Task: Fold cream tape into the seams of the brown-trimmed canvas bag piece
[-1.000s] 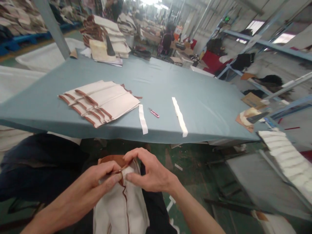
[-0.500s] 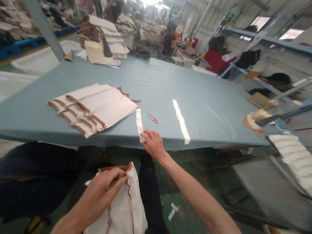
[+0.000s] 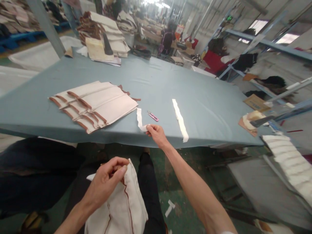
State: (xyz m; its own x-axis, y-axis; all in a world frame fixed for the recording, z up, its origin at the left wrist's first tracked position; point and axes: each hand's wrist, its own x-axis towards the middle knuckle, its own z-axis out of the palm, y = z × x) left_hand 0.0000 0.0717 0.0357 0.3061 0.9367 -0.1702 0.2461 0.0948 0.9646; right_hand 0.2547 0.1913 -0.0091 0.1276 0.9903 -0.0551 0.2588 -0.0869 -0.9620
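My right hand (image 3: pixel 156 134) pinches one end of a white strip (image 3: pixel 139 118) at the table's front edge; the strip curls up and away from my fingers. Over my lap, my left hand (image 3: pixel 109 177) is closed on the top edge of a cream fabric piece (image 3: pixel 136 201) with brown trim, which hangs down between my knees. Just beyond the strip lie pink thread snips (image 3: pixel 152 116). A stack of cream fabric pieces (image 3: pixel 109 102) with brown edging rests to the left. Right of the snips is a longer bundle of white strips (image 3: pixel 179 120).
A blue-grey cloth covers the table (image 3: pixel 156 78). At its back left stands a pile of folded fabric (image 3: pixel 113 34) near a metal post (image 3: pixel 47 27). A shelf rack (image 3: pixel 270 39) rises at the right. White scraps (image 3: pixel 170 208) lie on the floor.
My right hand has lifted the near end of the white strip and shifted slightly right, bending the strip. My left hand has moved a little, bunching the cream fabric's top edge.
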